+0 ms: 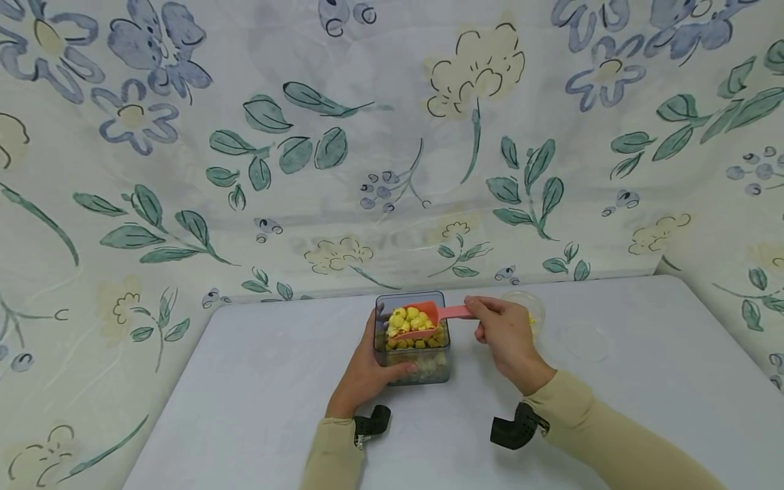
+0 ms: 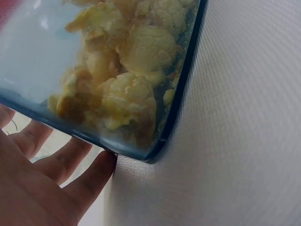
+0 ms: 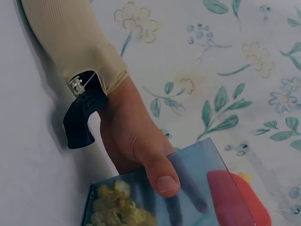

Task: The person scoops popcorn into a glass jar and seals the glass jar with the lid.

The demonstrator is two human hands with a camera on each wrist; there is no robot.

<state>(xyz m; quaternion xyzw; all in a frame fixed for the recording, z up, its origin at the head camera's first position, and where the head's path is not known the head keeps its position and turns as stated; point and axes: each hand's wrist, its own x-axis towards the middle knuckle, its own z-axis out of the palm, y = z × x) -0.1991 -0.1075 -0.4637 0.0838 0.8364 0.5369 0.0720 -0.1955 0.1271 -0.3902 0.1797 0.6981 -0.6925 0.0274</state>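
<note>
Two hands busy. Head: right hand (image 1: 511,337) pinches pink scoop (image 1: 455,312), heaped with popcorn (image 1: 412,318), at mouth of tinted container (image 1: 433,371) near table's (image 1: 245,381) far edge; left hand (image 1: 363,374) grips container. Left wrist: fingers (image 2: 91,182) against its edge. Right wrist: left thumb (image 3: 162,174) over wall; probably best keep scoop level.

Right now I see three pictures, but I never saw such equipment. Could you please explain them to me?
No machine works here, only a person. The wide picture comes from a camera worn on the head, looking forward and down; the others come from cameras on the left and right wrists. At the white table, the left hand grips a see-through box with popcorn inside. The right hand holds a pink scoop, its popcorn-filled end at the box's mouth. On the table, a clear round container is partly hidden behind that hand, and a faint round thing lies farther right.
</note>
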